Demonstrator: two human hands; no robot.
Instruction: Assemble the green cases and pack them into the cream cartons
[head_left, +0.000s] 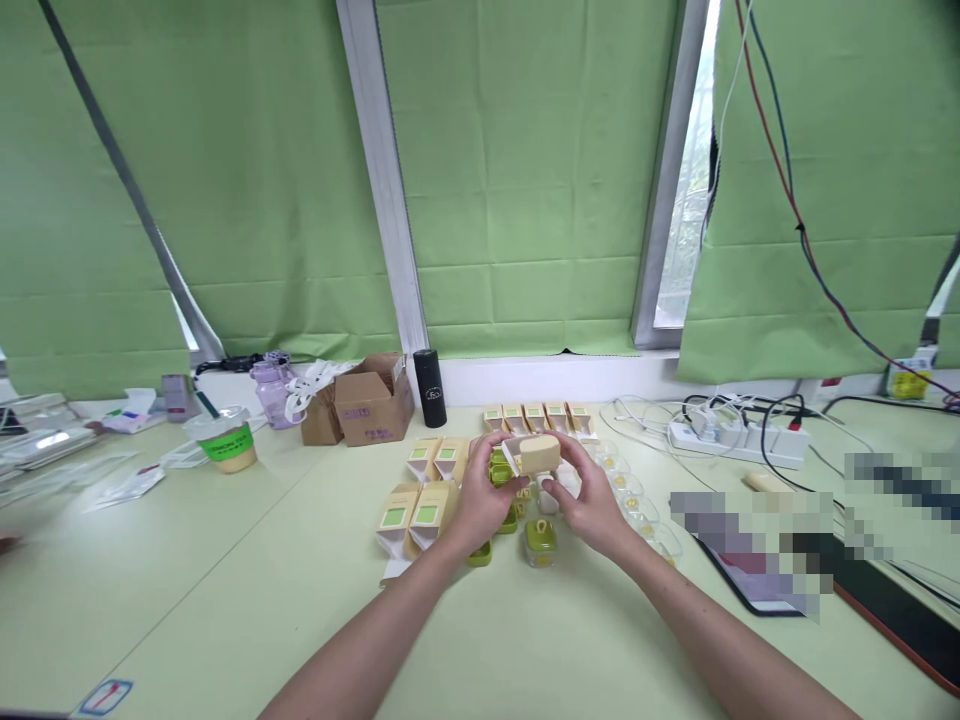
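Note:
A small beige carton [540, 455] with a pale flap on its left side is held up between both hands over the table. My left hand [486, 487] is closed around the flap side. On the other end, the fingers of my right hand [591, 497] grip the carton. Just below stands a clear container with a green lid [540, 538]. More green lids [480, 553] lie partly hidden behind my left hand. Clear containers with yellow marks [639, 510] line up right of my right hand. Beige cartons with green labels [426, 512] stand left of my left hand.
Open cartons [534, 416] stand in a row at the back. A brown cardboard box [375, 400], a black bottle [430, 388] and a drink cup [225, 442] are to the left. At right are a power strip [739, 443] with cables, and a phone [757, 590].

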